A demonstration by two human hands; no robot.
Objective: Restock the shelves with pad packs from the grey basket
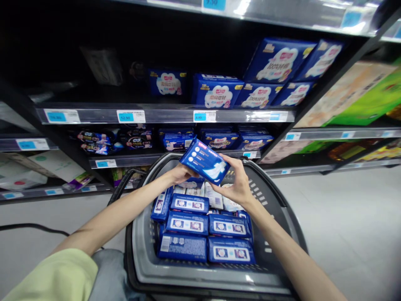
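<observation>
Aloft, blue pack (pixel 205 163) between left fingers (pixel 185 170) and right fingers (pixel 234 163).

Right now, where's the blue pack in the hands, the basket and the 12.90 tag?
Blue pack (pixel 205 161), head view: middle of its printed face.
Basket (pixel 203 277), head view: its near rim.
12.90 tag (pixel 130 116), head view: middle of its front.

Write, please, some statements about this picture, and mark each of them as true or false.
1. The left hand and right hand hold a blue rectangular wrapped package. True.
2. Blue rectangular packages lie in the grey plastic basket. True.
3. The held package lies on the pale floor. False: it is held above the basket.
4. The person wears a red top. False: the fabric sleeve is yellow-green.
5. A white-and-blue price label reads 12.90. True.
</observation>
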